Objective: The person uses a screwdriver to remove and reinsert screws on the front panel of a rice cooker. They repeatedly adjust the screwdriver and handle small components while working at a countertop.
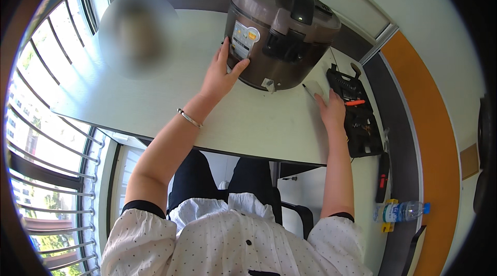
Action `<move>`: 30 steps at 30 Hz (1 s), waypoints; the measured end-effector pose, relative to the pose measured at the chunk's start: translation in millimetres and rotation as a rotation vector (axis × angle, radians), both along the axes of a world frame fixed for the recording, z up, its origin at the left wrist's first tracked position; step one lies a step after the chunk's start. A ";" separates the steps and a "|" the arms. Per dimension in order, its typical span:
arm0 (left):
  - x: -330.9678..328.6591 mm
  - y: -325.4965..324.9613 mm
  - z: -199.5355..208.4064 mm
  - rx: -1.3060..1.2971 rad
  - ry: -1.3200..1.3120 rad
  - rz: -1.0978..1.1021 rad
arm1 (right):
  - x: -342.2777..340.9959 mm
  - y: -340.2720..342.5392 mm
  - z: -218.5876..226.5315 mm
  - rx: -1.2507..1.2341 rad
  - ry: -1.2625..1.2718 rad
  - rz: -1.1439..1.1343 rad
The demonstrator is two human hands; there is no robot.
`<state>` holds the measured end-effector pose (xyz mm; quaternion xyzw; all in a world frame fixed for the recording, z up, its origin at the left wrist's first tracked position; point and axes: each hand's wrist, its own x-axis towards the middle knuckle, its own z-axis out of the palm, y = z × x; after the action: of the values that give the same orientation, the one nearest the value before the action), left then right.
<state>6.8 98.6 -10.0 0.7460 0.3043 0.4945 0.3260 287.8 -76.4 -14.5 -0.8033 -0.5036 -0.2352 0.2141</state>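
Observation:
A brown rice cooker (pixel 253 33) stands toward the back of the white table, its black carrying handle raised over the lid. My left hand (pixel 222 72) rests against its lower left side, thumb and fingers spread over the curved wall below a label. To the right of the cooker, my right hand (pixel 331 108) is low over the table with its fingers curled. A thin dark-tipped tool (pixel 309 91), perhaps a screwdriver, runs from its thumb toward the cooker. The fingers hide the tool's other end. An opened black tool case (pixel 362 133) lies right beside this hand.
An orange-handled tool (pixel 355 103) lies in the case. Beyond it are a black-and-red tool (pixel 382 177) and a water bottle (pixel 404 212) with a blue cap. A round blurred patch (pixel 137 33) covers the table's back left. Barred windows (pixel 52 172) line the left side.

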 end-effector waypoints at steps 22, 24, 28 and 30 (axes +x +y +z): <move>3.2 -10.4 -11.7 0.016 -0.046 -0.062 | 4.6 28.0 -9.4 -0.107 0.066 -0.010; 6.3 -13.5 -8.8 0.025 -0.049 -0.067 | 15.6 19.6 0.4 -0.133 0.055 -0.002; 4.5 -15.3 -8.0 0.074 -0.032 -0.082 | 43.7 8.5 51.6 -0.329 0.229 -0.114; 5.0 -17.6 -6.3 0.106 -0.039 -0.100 | 75.7 -12.0 64.6 -0.253 0.179 -0.155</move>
<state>11.7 81.0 -16.2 0.7665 0.2339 0.5076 0.3163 363.4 -88.5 50.1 -0.8780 -0.4444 -0.1133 0.1367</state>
